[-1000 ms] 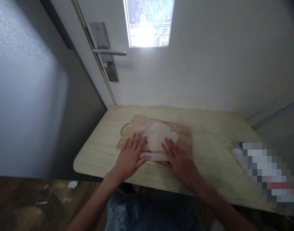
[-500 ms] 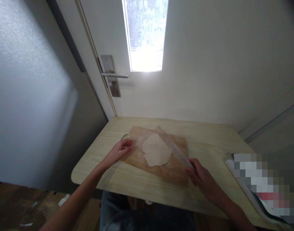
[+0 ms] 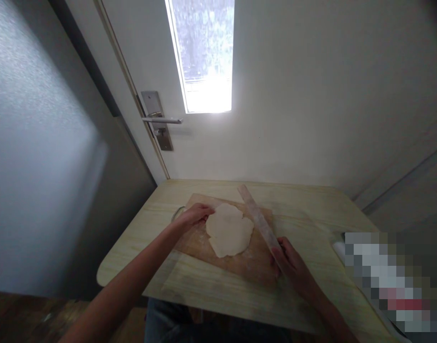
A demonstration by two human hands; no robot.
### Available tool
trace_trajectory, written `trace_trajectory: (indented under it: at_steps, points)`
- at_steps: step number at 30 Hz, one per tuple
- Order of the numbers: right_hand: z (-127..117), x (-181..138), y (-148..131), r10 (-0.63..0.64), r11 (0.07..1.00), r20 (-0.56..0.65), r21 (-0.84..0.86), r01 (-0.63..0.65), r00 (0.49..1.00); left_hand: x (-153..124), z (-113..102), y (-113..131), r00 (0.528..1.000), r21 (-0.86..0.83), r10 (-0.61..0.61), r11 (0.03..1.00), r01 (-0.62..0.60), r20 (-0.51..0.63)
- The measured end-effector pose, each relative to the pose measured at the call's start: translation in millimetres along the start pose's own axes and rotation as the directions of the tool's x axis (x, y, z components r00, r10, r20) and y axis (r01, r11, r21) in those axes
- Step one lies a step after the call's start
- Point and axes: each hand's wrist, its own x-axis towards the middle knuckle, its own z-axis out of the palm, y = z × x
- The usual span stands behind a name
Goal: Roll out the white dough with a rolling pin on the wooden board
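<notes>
A flat, uneven sheet of pale dough [image 3: 229, 231] lies on a floured wooden cutting board [image 3: 252, 269]. At its upper left edge is my left hand [image 3: 198, 213], its fingers closed together on the rim of the dough. My right hand [image 3: 289, 259] grips the near end of a rolling pin [image 3: 258, 219]. The pin slants away over the right part of the board, to the right of the dough, with its far end past the board's back edge. Whether the pin touches the board I cannot tell.
The board rests on a light wooden table [image 3: 304, 205], and a metal handle [image 3: 176, 212] shows at its left corner. Behind stands a white door with a lever handle [image 3: 163, 120]. A pixelated object [image 3: 390, 281] lies at the table's right.
My left hand has moved right, from beside the dough onto its edge, and its fingers have closed. My right hand has shifted the rolling pin rightward, away from the dough. The view has tilted slightly.
</notes>
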Motion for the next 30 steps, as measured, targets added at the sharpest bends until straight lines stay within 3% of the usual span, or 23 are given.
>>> trace_trajectory:
  at_steps: [7,12,19,25,27,30]
  points:
    - [4,0,9,-0.021,1.0,-0.045,0.018,0.022,0.999,1,8,2,0.998,0.083,-0.017,0.996,0.012,0.055]
    - [5,0,13,-0.032,0.996,-0.047,0.077,0.035,0.998,-13,17,2,0.994,0.027,-0.025,0.999,0.022,0.108]
    - [5,-1,11,-0.047,0.991,-0.039,0.121,0.052,0.998,-25,33,-3,0.969,-0.004,0.216,0.976,-0.218,-0.118]
    - [5,-1,15,-0.036,0.994,-0.045,0.101,0.04,0.998,-25,44,-14,0.958,-0.064,0.138,0.985,-0.159,-0.252]
    - [5,-1,14,-0.027,0.995,-0.046,0.099,0.031,0.999,-24,44,-15,0.976,-0.126,0.083,0.986,-0.109,-0.201]
    - [4,-1,11,-0.009,0.994,-0.045,0.107,0.014,0.999,-24,40,-13,1.0,-0.137,0.017,0.99,-0.02,-0.022]
